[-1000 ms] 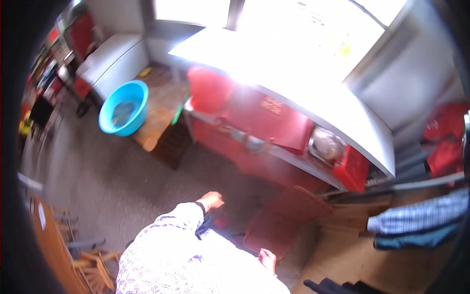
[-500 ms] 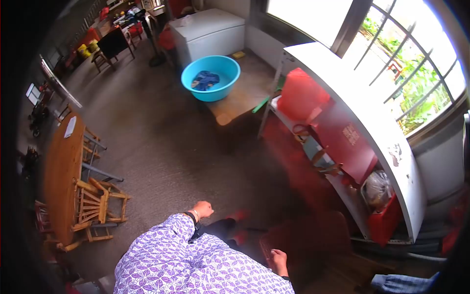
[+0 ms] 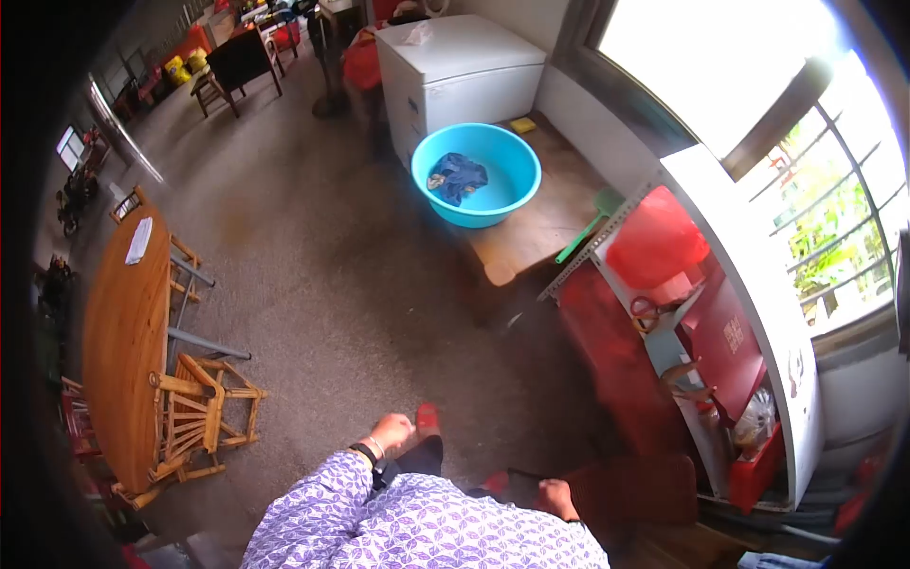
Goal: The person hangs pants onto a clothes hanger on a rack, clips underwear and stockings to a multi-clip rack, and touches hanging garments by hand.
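— Where are the hands?
— Left hand (image 3: 391,431) hangs loosely curled, empty, above the floor (image 3: 360,303); right hand (image 3: 555,498) — grip unclear — rests just beside the red stool (image 3: 635,488), near the shelf (image 3: 720,379).

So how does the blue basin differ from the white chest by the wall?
The blue basin is round and open-topped, with a dark blue cloth lying in it; the white chest is boxy with its lid shut. The basin sits on a low wooden platform, while the chest seems to stand on the floor behind it. The chest is clearly the bulkier. Both stand along the window wall.
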`<state>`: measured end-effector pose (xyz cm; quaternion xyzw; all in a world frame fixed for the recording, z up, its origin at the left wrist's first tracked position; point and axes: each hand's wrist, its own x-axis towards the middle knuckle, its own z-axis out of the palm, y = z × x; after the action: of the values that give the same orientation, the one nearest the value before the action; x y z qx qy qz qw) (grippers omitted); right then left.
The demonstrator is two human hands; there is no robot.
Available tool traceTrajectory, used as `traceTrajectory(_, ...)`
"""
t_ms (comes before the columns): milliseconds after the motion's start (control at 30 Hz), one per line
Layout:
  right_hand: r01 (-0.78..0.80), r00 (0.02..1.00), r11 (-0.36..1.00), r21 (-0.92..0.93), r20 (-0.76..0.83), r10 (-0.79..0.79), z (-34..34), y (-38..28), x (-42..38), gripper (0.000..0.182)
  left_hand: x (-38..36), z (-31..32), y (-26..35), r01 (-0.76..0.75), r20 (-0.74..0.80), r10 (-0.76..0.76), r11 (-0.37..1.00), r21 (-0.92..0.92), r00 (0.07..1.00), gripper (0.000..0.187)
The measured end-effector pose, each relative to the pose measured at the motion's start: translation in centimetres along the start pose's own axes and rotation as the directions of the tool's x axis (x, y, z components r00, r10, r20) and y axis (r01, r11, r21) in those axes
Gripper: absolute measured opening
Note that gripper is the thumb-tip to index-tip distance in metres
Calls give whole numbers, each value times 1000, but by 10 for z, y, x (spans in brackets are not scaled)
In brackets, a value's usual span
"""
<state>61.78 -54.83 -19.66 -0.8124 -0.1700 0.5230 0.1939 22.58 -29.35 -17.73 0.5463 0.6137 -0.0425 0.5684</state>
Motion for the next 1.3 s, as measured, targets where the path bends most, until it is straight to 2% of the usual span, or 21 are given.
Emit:
traceTrajectory(67, 124, 992, 984, -130, 13, -123, 21, -62, 33, 18, 12, -43, 4, 38, -115, -57, 985, -167, 992, 17)
traceTrajectory(100, 208, 978, 976, -71, -11, -209, 41, -38, 98, 16, 13, -68, 9, 47, -169, -82, 979, -199, 982, 17)
traceTrajectory(133, 396, 916, 903, -166, -4, -402, 49, -98, 88, 16, 6, -94, 16, 58, -222, -110, 972, -227, 969, 17)
traceTrajectory(167, 210, 973, 977, 23, 96, -211, 56, -176, 62, 17, 1, -117, 19, 86, -252, -153, 962, -258, 956, 19)
traceTrajectory(200, 465, 884, 865, -187, 145, -444, 63, -223, 57, 21, 1, -134, 10, 78, -279, -170, 947, -310, 945, 20)
traceTrajectory(233, 328, 935, 944, -47, 161, -317, 74, -271, 53, 26, 3, -151, -4, 68, -305, -187, 930, -362, 934, 20)
traceTrajectory(333, 472, 839, 877, 92, 259, -479, 100, -381, 44, 29, 2, -178, -43, 103, -350, -304, 865, -491, 886, 21)
traceTrajectory(533, 696, 638, 704, 141, 328, -697, 124, -544, 51, 27, -25, -157, -105, 289, -249, -522, 741, -606, 816, 20)
traceTrajectory(600, 740, 612, 670, 50, 361, -703, 121, -599, 58, 27, -30, -146, -106, 353, -190, -588, 680, -643, 786, 17)
traceTrajectory(667, 771, 569, 633, 74, 367, -736, 124, -643, 88, 27, -30, -136, -96, 415, -177, -668, 624, -662, 722, 18)
traceTrajectory(733, 851, 506, 522, -57, 354, -786, 131, -675, 157, 30, -24, -125, -85, 394, -171, -689, 580, -713, 705, 20)
traceTrajectory(767, 847, 530, 500, -177, 330, -781, 128, -696, 183, 31, -21, -122, -78, 367, -178, -708, 544, -755, 683, 20)
traceTrajectory(833, 811, 578, 467, -352, 356, -735, 135, -745, 207, 34, -9, -131, -44, 343, -184, -651, 593, -728, 736, 22)
traceTrajectory(867, 794, 602, 494, -356, 341, -722, 142, -765, 223, 36, 5, -133, -28, 294, -275, -631, 645, -705, 725, 22)
traceTrajectory(900, 837, 547, 479, -266, 353, -759, 149, -771, 272, 40, 19, -135, -11, 258, -359, -608, 696, -671, 708, 23)
traceTrajectory(933, 918, 348, 236, -320, 360, -865, 154, -782, 293, 47, 29, -142, 9, 196, -367, -575, 692, -695, 731, 24)
traceTrajectory(1000, 849, 345, 97, -519, 407, -846, 167, -803, 337, 58, 44, -169, 59, 84, -441, -516, 714, -695, 734, 26)
traceTrajectory(1067, 818, 318, 3, -576, 448, -836, 178, -818, 379, 68, 59, -182, 95, 14, -541, -455, 775, -632, 707, 27)
traceTrajectory(1133, 749, 413, 60, -660, 394, -821, 187, -822, 406, 72, 69, -187, 109, -36, -615, -355, 847, -530, 704, 27)
traceTrajectory(1200, 576, 562, 54, -816, 347, -751, 197, -825, 413, 67, 70, -184, 112, 13, -654, -353, 885, -465, 669, 26)
traceTrajectory(1300, 580, 609, 30, -814, 408, -680, 194, -823, 429, 46, 61, -168, 93, 84, -583, -402, 865, -495, 706, 31)
